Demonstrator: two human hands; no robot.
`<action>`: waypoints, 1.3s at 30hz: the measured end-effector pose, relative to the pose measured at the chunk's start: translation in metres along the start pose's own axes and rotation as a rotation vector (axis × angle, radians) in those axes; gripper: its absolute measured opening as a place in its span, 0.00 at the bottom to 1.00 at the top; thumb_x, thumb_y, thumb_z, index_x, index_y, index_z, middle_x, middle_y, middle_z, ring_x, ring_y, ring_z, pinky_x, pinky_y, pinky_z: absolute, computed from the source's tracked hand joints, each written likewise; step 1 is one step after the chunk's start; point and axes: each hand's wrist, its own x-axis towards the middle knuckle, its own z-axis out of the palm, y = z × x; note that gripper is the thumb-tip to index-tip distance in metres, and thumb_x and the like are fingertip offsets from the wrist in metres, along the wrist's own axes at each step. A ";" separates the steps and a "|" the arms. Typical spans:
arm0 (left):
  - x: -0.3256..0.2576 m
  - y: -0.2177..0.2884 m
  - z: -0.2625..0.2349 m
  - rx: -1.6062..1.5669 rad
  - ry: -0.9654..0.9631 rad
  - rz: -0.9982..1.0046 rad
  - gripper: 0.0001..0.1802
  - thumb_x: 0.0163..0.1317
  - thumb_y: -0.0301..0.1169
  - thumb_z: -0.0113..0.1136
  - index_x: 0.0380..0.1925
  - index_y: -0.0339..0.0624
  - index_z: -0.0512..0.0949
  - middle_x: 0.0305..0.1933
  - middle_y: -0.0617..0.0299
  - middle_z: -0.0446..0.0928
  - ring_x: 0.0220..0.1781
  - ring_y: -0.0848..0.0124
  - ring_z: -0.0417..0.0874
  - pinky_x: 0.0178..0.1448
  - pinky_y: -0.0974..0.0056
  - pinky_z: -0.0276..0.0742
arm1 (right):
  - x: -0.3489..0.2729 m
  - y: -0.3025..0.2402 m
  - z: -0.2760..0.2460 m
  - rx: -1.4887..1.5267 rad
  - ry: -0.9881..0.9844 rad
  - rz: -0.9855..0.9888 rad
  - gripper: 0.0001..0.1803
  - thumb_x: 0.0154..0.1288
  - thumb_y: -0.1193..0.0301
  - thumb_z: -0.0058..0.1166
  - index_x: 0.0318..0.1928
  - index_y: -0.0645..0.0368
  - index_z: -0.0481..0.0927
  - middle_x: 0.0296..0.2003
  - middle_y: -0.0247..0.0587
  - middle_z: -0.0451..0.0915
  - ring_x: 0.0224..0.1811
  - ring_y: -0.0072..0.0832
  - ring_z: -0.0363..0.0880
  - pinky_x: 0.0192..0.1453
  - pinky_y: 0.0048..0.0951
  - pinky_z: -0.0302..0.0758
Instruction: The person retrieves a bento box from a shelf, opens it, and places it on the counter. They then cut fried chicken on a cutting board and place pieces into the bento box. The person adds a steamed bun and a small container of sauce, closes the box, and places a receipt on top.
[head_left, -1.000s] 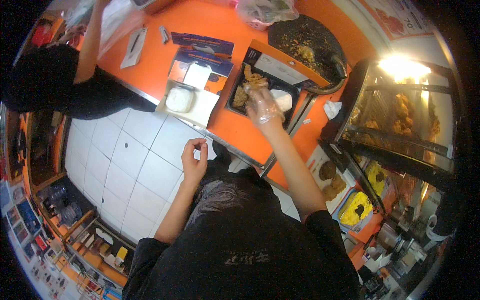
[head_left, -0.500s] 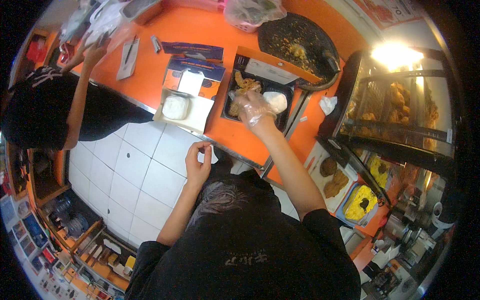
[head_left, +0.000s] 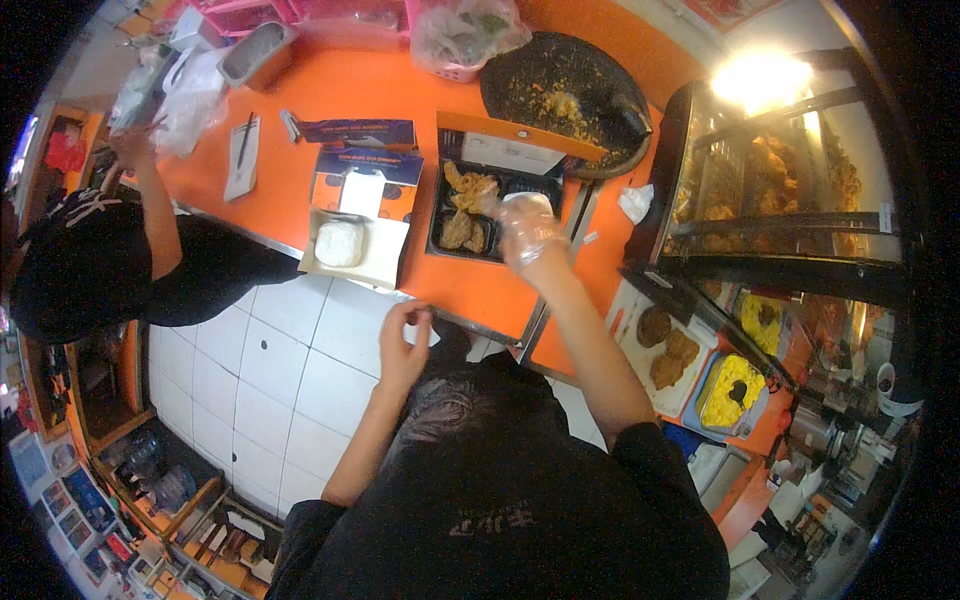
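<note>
As the gloved hand works over it, the tray anchors this legend.
Black tray (head_left: pixel 478 215): on the orange counter (head_left: pixel 400 90), holding fried chicken pieces (head_left: pixel 466 188).
Right hand (head_left: pixel 527 226): plastic-gloved, at the tray's right edge; fingers bunched, contents unclear.
Left hand (head_left: pixel 402 347): below the tray, fingertips pinched together, seemingly empty.
White box (head_left: pixel 352 240): left of tray, rice mound inside.
Risk: the loose glove could snag and drag chicken off the tray.
</note>
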 end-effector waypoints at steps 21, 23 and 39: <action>0.050 -0.013 0.049 0.752 -0.290 0.433 0.37 0.60 0.39 0.66 0.70 0.51 0.68 0.81 0.49 0.49 0.81 0.43 0.49 0.76 0.35 0.52 | -0.036 0.043 -0.001 0.308 0.323 -0.094 0.37 0.53 0.68 0.68 0.65 0.57 0.72 0.52 0.54 0.78 0.56 0.50 0.76 0.60 0.51 0.73; 0.056 -0.005 0.043 0.722 -0.329 0.414 0.31 0.63 0.39 0.64 0.66 0.47 0.71 0.80 0.48 0.52 0.81 0.42 0.48 0.78 0.38 0.50 | -0.067 0.044 -0.017 0.352 0.386 -0.058 0.34 0.56 0.71 0.65 0.66 0.55 0.72 0.50 0.54 0.80 0.53 0.51 0.78 0.60 0.54 0.72; -0.004 0.443 0.249 -0.338 -0.352 1.361 0.13 0.58 0.25 0.68 0.42 0.39 0.77 0.60 0.47 0.75 0.61 0.53 0.77 0.66 0.54 0.70 | -0.336 0.108 -0.097 0.497 0.781 0.266 0.18 0.63 0.82 0.56 0.54 0.61 0.77 0.47 0.50 0.82 0.44 0.41 0.83 0.46 0.40 0.80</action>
